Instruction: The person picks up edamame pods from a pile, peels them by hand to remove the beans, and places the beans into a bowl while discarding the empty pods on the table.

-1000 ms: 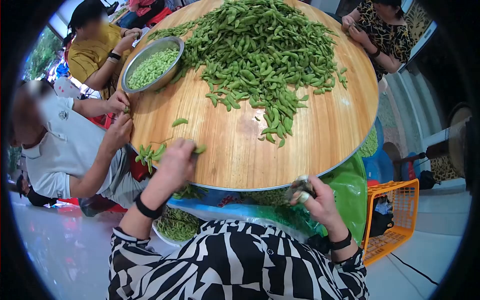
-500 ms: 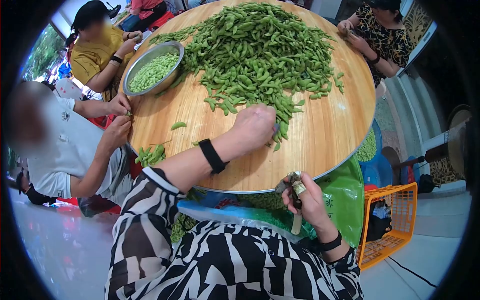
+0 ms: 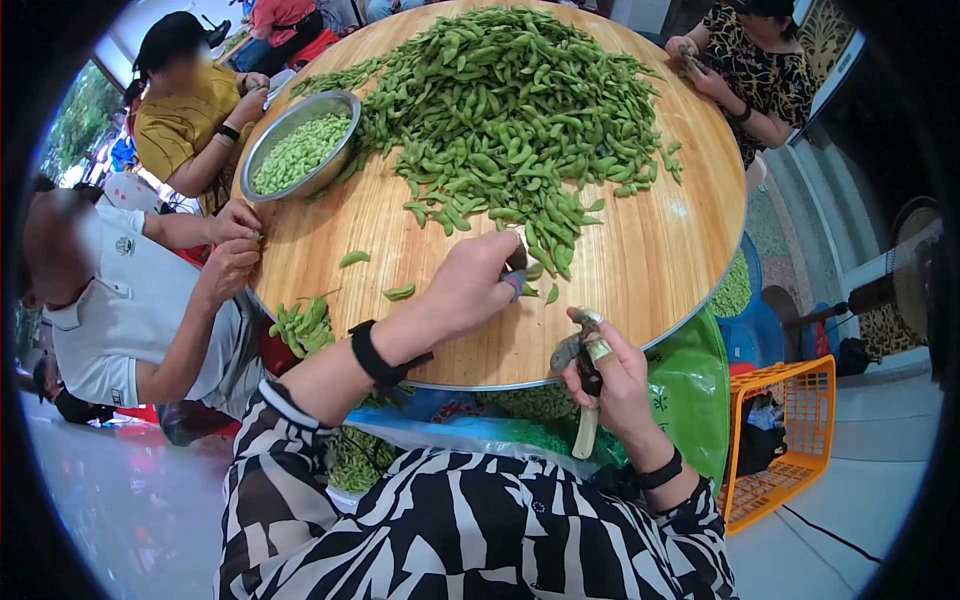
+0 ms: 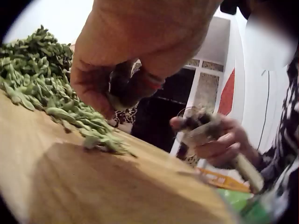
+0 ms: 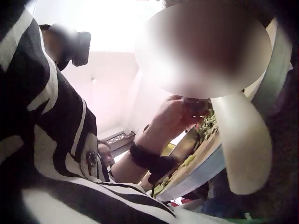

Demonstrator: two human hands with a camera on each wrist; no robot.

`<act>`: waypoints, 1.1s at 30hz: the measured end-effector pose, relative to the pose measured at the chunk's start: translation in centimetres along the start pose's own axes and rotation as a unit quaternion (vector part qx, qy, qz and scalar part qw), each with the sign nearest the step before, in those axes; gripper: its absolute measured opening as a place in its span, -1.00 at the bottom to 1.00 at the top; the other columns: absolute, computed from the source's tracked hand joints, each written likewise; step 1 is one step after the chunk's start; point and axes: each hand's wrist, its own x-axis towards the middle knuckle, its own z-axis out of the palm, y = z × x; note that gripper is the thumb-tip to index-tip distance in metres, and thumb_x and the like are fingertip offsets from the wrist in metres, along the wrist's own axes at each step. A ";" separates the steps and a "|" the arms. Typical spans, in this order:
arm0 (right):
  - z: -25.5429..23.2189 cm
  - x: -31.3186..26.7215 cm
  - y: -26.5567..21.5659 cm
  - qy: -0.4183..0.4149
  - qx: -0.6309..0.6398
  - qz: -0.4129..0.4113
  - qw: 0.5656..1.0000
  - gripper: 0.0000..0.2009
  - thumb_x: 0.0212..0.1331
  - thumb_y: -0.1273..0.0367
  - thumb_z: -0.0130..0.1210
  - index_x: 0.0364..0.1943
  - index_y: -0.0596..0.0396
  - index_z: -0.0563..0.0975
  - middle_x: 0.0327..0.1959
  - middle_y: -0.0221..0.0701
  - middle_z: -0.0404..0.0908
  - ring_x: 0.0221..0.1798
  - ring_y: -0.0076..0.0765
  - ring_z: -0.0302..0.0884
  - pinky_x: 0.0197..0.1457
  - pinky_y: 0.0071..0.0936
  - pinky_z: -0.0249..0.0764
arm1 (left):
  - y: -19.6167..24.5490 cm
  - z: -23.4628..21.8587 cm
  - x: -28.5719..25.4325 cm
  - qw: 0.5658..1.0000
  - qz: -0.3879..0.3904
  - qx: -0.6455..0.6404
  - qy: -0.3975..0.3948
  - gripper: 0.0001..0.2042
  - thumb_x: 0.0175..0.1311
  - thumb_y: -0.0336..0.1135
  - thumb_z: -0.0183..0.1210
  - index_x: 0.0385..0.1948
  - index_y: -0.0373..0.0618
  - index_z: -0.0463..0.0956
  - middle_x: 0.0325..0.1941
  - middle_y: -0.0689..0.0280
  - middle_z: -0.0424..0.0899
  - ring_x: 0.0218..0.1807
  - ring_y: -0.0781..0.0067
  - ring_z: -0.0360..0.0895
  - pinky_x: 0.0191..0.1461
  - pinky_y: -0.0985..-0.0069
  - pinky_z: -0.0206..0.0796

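Note:
My left hand point(image 3: 475, 275) curls its thumb and fingers at the near tip of a heap of green soybean pods point(image 3: 520, 110), and a pod point(image 3: 533, 272) shows right at its fingertips. Dark coverings wrap some of that hand's fingers. Just past the table's near edge, my right hand point(image 3: 618, 385) grips a tool with a pale, flat, rounded handle point(image 3: 586, 432); its working end is hidden. White and grey wraps cover fingers of this hand. In the right wrist view the pale handle point(image 5: 247, 149) hangs large in front.
A metal bowl point(image 3: 338, 160) of shelled beans stands at the table's left. Some pods point(image 3: 303, 325) lie at the near left edge, and loose pods point(image 3: 398, 292) lie between. An orange crate point(image 3: 780, 440) stands at the right. Other people sit around the round wooden table point(image 3: 650, 270).
My left hand moved from the near left of the table to the heap, then drew slightly back left. My right hand turned, so the pale handle came into view below it.

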 end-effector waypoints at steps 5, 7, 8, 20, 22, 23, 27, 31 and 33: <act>1.2 0.7 0.6 0.008 0.019 -0.022 1.000 -0.60 0.43 0.29 -0.24 0.27 0.14 0.25 -0.60 -0.34 0.46 -0.69 -0.60 0.25 -0.64 -0.72 0.17 | 1.1 0.6 -2.0 0.848 -0.184 -0.490 -0.084 -0.80 0.13 -0.59 0.19 -0.20 -0.24 0.49 -0.23 0.40 0.60 -0.17 0.64 0.52 -0.06 0.64 0.36; 0.9 0.7 1.1 -0.013 0.030 -0.017 0.999 -0.57 0.43 0.34 -0.25 0.35 0.12 0.16 -0.54 -0.39 0.47 -0.63 -0.63 0.28 -0.59 -0.71 0.22 | 2.0 0.9 -2.7 0.840 -0.195 -0.501 -0.075 -0.78 0.12 -0.60 0.19 -0.18 -0.22 0.49 -0.22 0.40 0.60 -0.16 0.63 0.52 -0.04 0.63 0.37; 1.0 0.7 1.2 -0.013 0.025 -0.015 0.999 -0.56 0.43 0.35 -0.25 0.35 0.11 0.16 -0.53 -0.39 0.47 -0.62 -0.64 0.29 -0.59 -0.72 0.21 | 2.3 1.0 -3.0 0.833 -0.205 -0.510 -0.067 -0.75 0.11 -0.61 0.19 -0.15 -0.21 0.48 -0.21 0.40 0.59 -0.15 0.62 0.52 -0.02 0.61 0.37; 2.4 0.5 0.8 -0.031 0.005 -0.020 0.999 -0.53 0.43 0.24 -0.22 0.35 0.14 0.15 -0.62 -0.39 0.40 -0.70 -0.62 0.25 -0.64 -0.72 0.16 | 3.0 1.9 -4.3 0.847 -0.198 -0.493 -0.010 -0.62 0.13 -0.64 0.09 0.02 -0.20 0.31 -0.14 0.25 0.61 -0.11 0.56 0.51 0.00 0.57 0.36; 2.5 0.5 0.8 -0.032 0.004 -0.018 0.999 -0.53 0.43 0.24 -0.21 0.34 0.15 0.16 -0.62 -0.41 0.39 -0.70 -0.63 0.25 -0.64 -0.72 0.16 | 3.4 1.6 -4.4 0.856 -0.195 -0.478 -0.010 -0.61 0.13 -0.64 0.07 0.03 -0.20 0.30 -0.13 0.25 0.60 -0.10 0.55 0.51 0.01 0.56 0.36; 2.5 0.5 1.0 -0.024 -0.009 -0.024 0.999 -0.54 0.43 0.25 -0.21 0.33 0.16 0.18 -0.62 -0.43 0.37 -0.70 -0.64 0.24 -0.64 -0.73 0.16 | 3.6 1.6 -4.5 0.866 -0.191 -0.462 -0.011 -0.61 0.12 -0.64 0.05 0.04 -0.21 0.29 -0.12 0.24 0.60 -0.08 0.54 0.51 0.03 0.54 0.35; 2.6 0.4 0.6 0.007 -0.017 -0.022 1.000 -0.57 0.42 0.30 -0.19 0.29 0.18 0.24 -0.61 -0.49 0.35 -0.68 -0.66 0.24 -0.64 -0.74 0.15 | 3.5 2.2 -4.9 0.861 -0.163 -0.482 0.005 -0.60 0.12 -0.64 0.02 0.05 -0.20 0.28 -0.10 0.24 0.58 -0.04 0.53 0.50 0.06 0.53 0.34; 2.3 0.5 0.7 0.019 -0.023 -0.027 0.999 -0.59 0.38 0.44 -0.20 0.29 0.15 0.28 -0.49 -0.56 0.38 -0.61 -0.72 0.23 -0.60 -0.77 0.12 | 3.4 2.9 -4.9 0.845 -0.139 -0.515 0.025 -0.59 0.11 -0.63 0.02 0.06 -0.21 0.27 -0.10 0.23 0.57 -0.02 0.52 0.49 0.08 0.54 0.33; 2.1 0.7 0.7 0.029 -0.048 -0.018 0.998 -0.60 0.36 0.46 -0.19 0.28 0.16 0.29 -0.48 -0.55 0.39 -0.61 -0.73 0.22 -0.59 -0.77 0.11 | 3.5 2.9 -5.0 0.851 -0.131 -0.508 0.029 -0.58 0.11 -0.63 0.01 0.06 -0.22 0.27 -0.11 0.24 0.57 -0.03 0.52 0.49 0.08 0.55 0.34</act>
